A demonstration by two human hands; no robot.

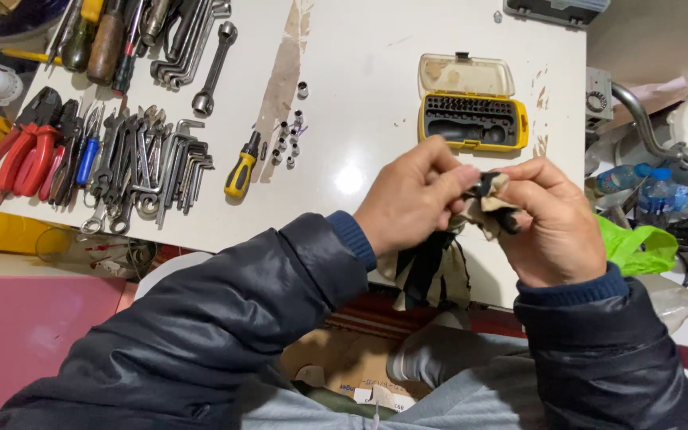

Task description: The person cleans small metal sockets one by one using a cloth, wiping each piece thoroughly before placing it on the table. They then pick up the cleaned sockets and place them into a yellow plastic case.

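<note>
Left hand: the left hand (409, 199) is held above the near edge of the white table (376, 103), fingers curled in and pinched onto a small dark tool (489, 188).
Right hand: the right hand (555, 227) is closed around a dirty cloth (494, 209), with the same small dark tool pressed into it.
Tool position: the tool is caught between the two hands, right at the point where thumb and fingertips meet, over the table's front edge.
Key relation: the tool lies to the right of the left hand and to the left of the right hand; both are touching it, so neither is nearer.
Long axis: the dark piece seems to be laid slanting, from upper left down to lower right, but much of it is hidden by cloth and fingers, so this cannot be told for sure.
Cloth: its loose end, pale with dark stripes, is left hanging below the hands, in front of the table edge.
Bit case: an open yellow bit case (471, 119) is seen just beyond the hands, its clear lid folded back.
Screwdriver: a yellow-handled screwdriver (242, 169) is laid well to the left, pointing away.
Sockets: small sockets (288, 142) are scattered beside it.
Far left: wrenches (145, 167) and red pliers (21, 151) are spread in rows, well apart from both hands.
</note>
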